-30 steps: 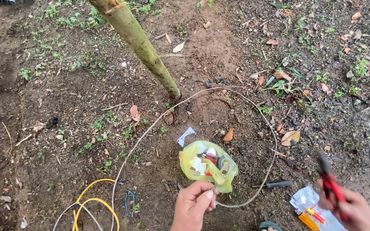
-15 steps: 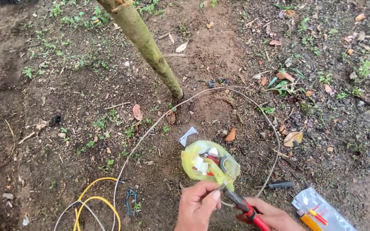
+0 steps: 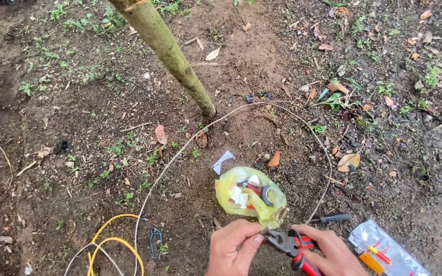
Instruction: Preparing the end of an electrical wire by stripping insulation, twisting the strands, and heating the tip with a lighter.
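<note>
Right hand [image 3: 328, 250] closed around red-handled pliers [image 3: 290, 245]; left hand [image 3: 231, 248] pinches at the plier tips, fingers curled. Just beyond both hands lies a yellow plastic bag [image 3: 249, 197]; a grey wire [image 3: 180, 153] loops past it toward the bamboo stake [image 3: 170, 56].

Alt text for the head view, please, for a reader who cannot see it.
Two bare hands meet at the bottom edge over dirt ground: the right hand grips red-handled pliers, whose tip the left hand touches. Just above lie a yellow bag of small parts and a thin wire looping past a leaning green pole.
</note>
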